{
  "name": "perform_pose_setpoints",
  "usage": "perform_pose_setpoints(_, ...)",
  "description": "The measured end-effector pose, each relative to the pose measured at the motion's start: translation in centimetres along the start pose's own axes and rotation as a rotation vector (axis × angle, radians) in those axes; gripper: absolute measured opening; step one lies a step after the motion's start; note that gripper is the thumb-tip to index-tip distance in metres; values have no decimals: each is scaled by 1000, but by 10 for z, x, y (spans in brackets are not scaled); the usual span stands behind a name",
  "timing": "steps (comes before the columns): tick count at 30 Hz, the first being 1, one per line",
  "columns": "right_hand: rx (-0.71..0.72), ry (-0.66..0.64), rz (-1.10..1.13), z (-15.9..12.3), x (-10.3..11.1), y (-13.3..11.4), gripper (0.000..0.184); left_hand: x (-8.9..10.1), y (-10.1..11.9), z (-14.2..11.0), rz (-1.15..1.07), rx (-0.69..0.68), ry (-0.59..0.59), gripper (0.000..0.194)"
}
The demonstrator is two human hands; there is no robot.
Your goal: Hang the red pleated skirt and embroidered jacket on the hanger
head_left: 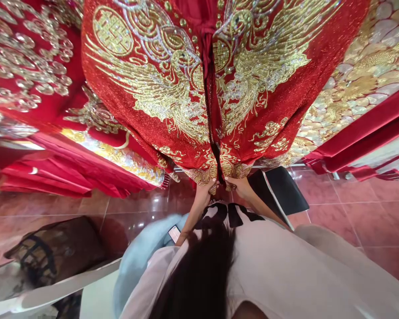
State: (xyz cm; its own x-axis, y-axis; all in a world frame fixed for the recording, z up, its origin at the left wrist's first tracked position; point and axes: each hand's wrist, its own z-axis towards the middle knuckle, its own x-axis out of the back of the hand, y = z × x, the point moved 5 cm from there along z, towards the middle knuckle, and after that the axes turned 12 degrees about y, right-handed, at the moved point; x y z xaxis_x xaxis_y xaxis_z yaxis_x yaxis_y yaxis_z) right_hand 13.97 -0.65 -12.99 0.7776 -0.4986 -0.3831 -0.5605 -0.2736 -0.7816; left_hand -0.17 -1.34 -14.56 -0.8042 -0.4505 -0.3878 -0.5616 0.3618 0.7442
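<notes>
A red garment [199, 88] with gold and silver phoenix embroidery hangs in front of me and fills the upper view. Its front opening [210, 102] runs down the middle. My left hand [204, 191] is closed on the embroidered hem just left of the opening. My right hand [241, 186] pinches the hem just right of it. Both hands sit close together at the bottom edge. My white top and dark hair [202, 266] show below.
More red and gold embroidered garments hang at left [29, 66] and right [369, 75]. The floor is glossy red tile [352, 212]. A black chair seat [282, 188] stands behind my right arm. A dark patterned object [53, 252] and a light blue item [142, 252] lie at lower left.
</notes>
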Motion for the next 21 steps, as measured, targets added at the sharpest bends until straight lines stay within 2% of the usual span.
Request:
perform_pose_setpoints(10, -20, 31, 59, -6, -8, 4, 52, -21, 8, 0, -117, -97, 0, 49)
perform_pose_setpoints(17, -29, 81, 64, -6, -9, 8, 52, -19, 6, 3, -68, -123, 35, 49)
perform_pose_setpoints(21, -8, 55, 60, -5, -11, 6, 46, -17, 4, 4, -86, -121, 40, 52)
